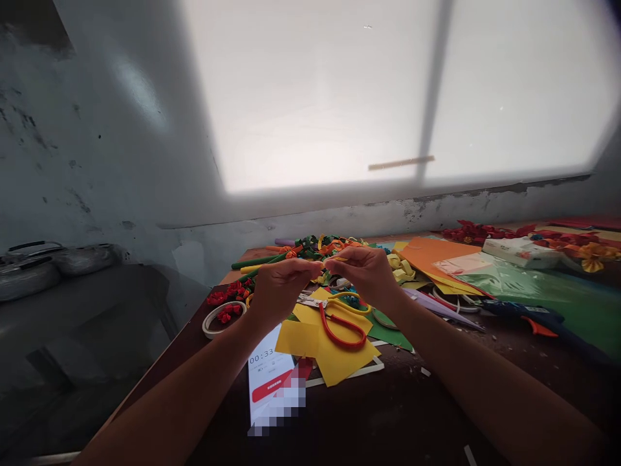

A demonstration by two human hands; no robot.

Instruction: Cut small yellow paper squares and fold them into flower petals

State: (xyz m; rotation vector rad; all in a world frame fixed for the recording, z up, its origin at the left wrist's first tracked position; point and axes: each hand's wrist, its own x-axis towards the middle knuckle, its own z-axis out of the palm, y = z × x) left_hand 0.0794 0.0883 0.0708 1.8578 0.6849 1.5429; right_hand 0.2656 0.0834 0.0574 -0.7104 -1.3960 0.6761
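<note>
My left hand (281, 285) and my right hand (363, 272) meet fingertip to fingertip above the middle of the table, both closed in a pinch. A thin yellow paper strip (341, 259) shows at the right fingers. Whatever lies between the left fingertips is too small to make out. Below the hands, scissors (343, 327) with a red and a yellow handle lie on yellow paper pieces (334, 359). Partly under the paper is a lit phone (269, 369) showing a timer.
A roll of white tape (211, 320) with red paper flowers (231, 312) sits left. Behind the hands are several coloured paper curls (320, 244). Orange sheets (427, 255), a tissue pack (519, 252), green sheets (557, 291) and a dark blue glue gun (526, 314) lie right.
</note>
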